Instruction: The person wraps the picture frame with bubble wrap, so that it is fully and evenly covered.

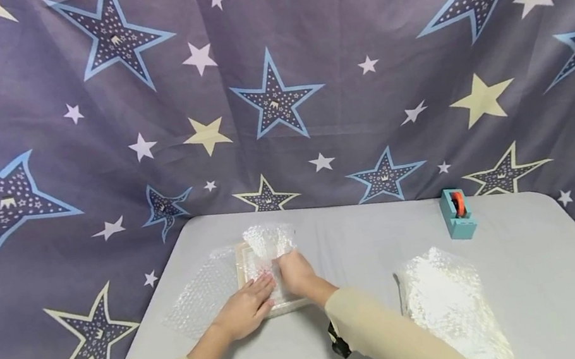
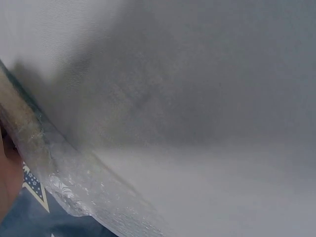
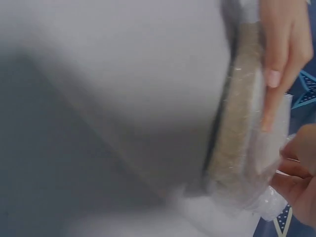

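A light wooden picture frame point(image 1: 240, 266) lies on the table, partly covered with clear bubble wrap point(image 1: 200, 294) that spreads out to its left. My left hand point(image 1: 250, 305) rests on the wrapped frame with its fingers extended. The right hand point(image 1: 296, 273) pinches a bubble wrap flap point(image 1: 269, 238), which stands up over the frame's far part. In the right wrist view, thumb and fingers of the right hand point(image 3: 300, 173) meet on the film, near the frame's edge point(image 3: 239, 103). Only a sliver of the left hand point(image 2: 9, 182) shows in the left wrist view.
To the right lies a shiny stack of bubble wrap point(image 1: 448, 305). A teal tape dispenser point(image 1: 458, 217) with an orange roll stands near the back right of the grey table point(image 1: 357, 244). Behind the table hangs a star-patterned curtain point(image 1: 323, 122).
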### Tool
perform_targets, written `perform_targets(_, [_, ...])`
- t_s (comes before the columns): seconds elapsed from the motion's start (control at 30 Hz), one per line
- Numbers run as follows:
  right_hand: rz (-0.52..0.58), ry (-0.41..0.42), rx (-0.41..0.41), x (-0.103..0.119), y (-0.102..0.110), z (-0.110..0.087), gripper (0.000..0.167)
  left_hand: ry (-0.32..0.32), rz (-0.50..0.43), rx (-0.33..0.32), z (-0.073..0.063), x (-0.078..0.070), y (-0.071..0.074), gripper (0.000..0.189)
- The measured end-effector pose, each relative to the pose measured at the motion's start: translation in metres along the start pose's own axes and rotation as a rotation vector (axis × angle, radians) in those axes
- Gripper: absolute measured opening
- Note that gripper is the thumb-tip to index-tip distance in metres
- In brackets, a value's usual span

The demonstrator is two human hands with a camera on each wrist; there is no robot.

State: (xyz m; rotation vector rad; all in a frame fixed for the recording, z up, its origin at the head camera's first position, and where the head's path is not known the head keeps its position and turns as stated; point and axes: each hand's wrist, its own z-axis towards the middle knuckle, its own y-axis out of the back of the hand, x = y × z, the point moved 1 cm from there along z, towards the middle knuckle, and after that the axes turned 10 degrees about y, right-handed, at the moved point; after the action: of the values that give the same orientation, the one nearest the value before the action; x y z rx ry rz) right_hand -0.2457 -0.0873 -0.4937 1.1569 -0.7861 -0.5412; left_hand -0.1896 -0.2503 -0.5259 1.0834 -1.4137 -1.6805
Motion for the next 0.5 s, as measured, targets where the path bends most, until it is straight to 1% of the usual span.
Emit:
perform_targets(0.03, [-0.019,0.022,0.014,-0.001,-0.001,-0.001,0.013,-0.004,0.002,-0.002,0.001,0.000,0.000,0.047])
perform_targets(0.07, [-0.031,0.044,0.031,-0.002,-0.001,-0.002,0.013,-0.004,0.003,-0.004,0.001,-0.001,0.000,0.047])
perform_targets(0.13, [-0.022,0.087,0.058,-0.004,0.001,-0.003,0.016,0.001,0.005,-0.005,0.003,-0.001,0.001,0.047])
perform_targets(0.23, [0.000,0.129,0.120,-0.008,0.005,-0.003,0.010,0.004,-0.009,-0.009,0.005,-0.001,0.003,0.047])
perform_targets(0.3, [0.012,0.145,0.181,-0.010,0.006,-0.004,0.022,0.015,-0.035,0.000,0.005,-0.001,0.006,0.047])
perform_targets(0.37, [-0.002,0.162,0.237,-0.011,0.005,-0.005,0.034,0.016,-0.078,0.007,0.006,-0.001,0.009,0.047])
perform_targets(0.4, [-0.006,0.169,0.253,-0.012,0.004,-0.006,0.036,0.021,-0.100,0.010,0.007,-0.001,0.011,0.046])
perform_targets(0.5, [-0.020,0.171,0.268,-0.012,0.001,-0.008,0.039,0.031,-0.157,-0.029,0.013,0.000,0.014,0.040])
